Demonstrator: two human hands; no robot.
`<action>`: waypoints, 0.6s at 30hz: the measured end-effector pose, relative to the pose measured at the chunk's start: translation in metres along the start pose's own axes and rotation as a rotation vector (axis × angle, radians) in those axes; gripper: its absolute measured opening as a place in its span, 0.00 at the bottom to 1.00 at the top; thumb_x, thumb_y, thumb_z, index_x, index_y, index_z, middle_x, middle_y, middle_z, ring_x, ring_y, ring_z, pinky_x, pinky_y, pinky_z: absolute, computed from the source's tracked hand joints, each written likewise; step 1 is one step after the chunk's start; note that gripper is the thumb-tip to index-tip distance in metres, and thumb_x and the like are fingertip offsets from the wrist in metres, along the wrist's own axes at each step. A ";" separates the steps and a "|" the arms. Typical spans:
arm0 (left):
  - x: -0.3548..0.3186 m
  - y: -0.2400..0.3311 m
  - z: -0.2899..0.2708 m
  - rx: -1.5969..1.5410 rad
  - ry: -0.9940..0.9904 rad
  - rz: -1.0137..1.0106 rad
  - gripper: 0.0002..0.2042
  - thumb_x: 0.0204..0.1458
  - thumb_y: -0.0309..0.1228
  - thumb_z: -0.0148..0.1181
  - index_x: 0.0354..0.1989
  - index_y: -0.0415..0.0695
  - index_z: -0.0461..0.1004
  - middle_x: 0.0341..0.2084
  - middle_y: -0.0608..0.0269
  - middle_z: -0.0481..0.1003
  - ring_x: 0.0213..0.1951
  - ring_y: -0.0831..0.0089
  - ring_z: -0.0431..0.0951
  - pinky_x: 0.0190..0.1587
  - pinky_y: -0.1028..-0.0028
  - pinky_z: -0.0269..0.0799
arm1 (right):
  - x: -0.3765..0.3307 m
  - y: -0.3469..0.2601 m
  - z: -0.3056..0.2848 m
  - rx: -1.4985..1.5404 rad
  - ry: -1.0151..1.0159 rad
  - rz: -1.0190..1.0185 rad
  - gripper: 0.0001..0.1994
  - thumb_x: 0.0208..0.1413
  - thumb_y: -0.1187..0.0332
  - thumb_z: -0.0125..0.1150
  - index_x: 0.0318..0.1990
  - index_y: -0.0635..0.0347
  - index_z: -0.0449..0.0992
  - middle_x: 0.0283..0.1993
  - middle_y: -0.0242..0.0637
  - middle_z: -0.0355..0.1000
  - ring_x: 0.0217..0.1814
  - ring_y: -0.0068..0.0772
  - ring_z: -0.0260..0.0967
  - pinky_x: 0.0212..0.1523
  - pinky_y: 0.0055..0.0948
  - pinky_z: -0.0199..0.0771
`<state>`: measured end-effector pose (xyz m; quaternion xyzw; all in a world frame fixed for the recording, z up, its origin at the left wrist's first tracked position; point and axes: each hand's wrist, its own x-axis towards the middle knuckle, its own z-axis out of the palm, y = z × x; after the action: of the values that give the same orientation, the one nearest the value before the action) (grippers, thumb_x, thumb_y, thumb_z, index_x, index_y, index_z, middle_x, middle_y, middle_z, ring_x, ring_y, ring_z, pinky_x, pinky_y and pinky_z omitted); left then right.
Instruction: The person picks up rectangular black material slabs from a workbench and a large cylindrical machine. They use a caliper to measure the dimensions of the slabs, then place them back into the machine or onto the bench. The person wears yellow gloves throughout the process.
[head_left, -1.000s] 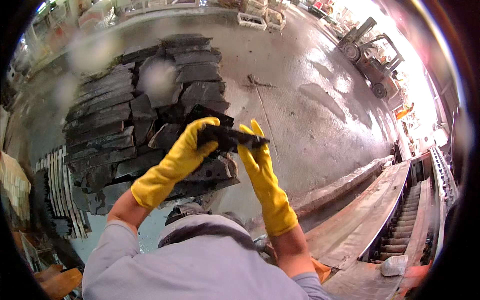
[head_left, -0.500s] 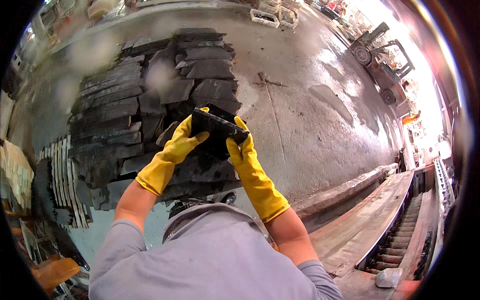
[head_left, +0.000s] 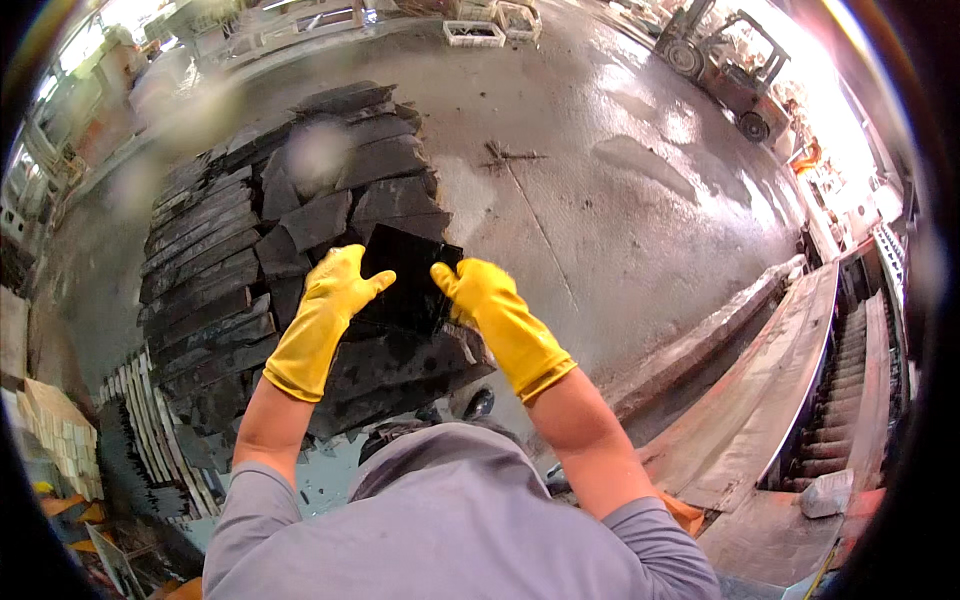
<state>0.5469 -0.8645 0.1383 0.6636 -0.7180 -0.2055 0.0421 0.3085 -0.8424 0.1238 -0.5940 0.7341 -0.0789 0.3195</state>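
Note:
A dark, glossy rectangular stone tile (head_left: 405,272) is held between my two hands, its broad black face turned up toward me. My left hand (head_left: 338,292), in a yellow rubber glove, is closed on the tile's left side with the thumb pointing inward. My right hand (head_left: 484,298), gloved the same way, grips the right edge, its thumb lying along that edge. The fingers under the tile are hidden. Below and beyond my hands spreads a broad layer of dark, rough-edged stone slabs (head_left: 215,235), laid close together and overlapping in places.
A row of pale strips (head_left: 150,425) lies at the left, near a stack of light blocks (head_left: 62,425). A roller conveyor (head_left: 838,385) runs along the right beside a long board (head_left: 750,395). At the far right stands a forklift (head_left: 725,65); white crates (head_left: 474,34) sit at the back.
The tile has tipped from a slanted, edge-showing position so its broad face shows. Both hands have turned with it, and the whole view has shifted.

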 end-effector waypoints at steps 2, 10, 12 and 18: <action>0.005 -0.013 0.003 0.005 0.246 0.085 0.36 0.55 0.53 0.71 0.65 0.41 0.72 0.57 0.43 0.78 0.61 0.47 0.77 0.62 0.55 0.73 | -0.009 -0.003 -0.021 0.026 0.021 0.006 0.32 0.67 0.34 0.51 0.38 0.57 0.84 0.30 0.39 0.83 0.38 0.44 0.83 0.45 0.42 0.79; 0.029 -0.051 0.053 -0.736 -0.118 0.058 0.41 0.59 0.43 0.72 0.76 0.39 0.59 0.74 0.48 0.63 0.75 0.56 0.61 0.75 0.62 0.56 | -0.011 0.072 0.079 0.689 0.060 -0.066 0.35 0.69 0.48 0.61 0.74 0.64 0.63 0.74 0.52 0.66 0.76 0.44 0.64 0.75 0.40 0.61; 0.037 -0.061 0.065 -0.900 -0.124 0.047 0.40 0.60 0.42 0.71 0.76 0.38 0.59 0.74 0.46 0.62 0.76 0.55 0.59 0.76 0.62 0.54 | -0.035 0.049 0.089 0.764 0.088 -0.154 0.41 0.69 0.46 0.60 0.77 0.66 0.55 0.78 0.54 0.59 0.81 0.48 0.56 0.78 0.39 0.54; 0.026 -0.040 0.042 -0.881 -0.088 0.103 0.36 0.60 0.44 0.65 0.73 0.36 0.64 0.72 0.43 0.64 0.73 0.55 0.63 0.74 0.64 0.57 | -0.033 0.016 0.079 0.764 0.249 -0.195 0.44 0.62 0.49 0.69 0.74 0.72 0.58 0.76 0.63 0.59 0.81 0.56 0.53 0.79 0.46 0.54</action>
<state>0.5669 -0.8805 0.0803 0.5366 -0.5951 -0.5174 0.3005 0.3430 -0.7871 0.0667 -0.4851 0.6255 -0.4469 0.4168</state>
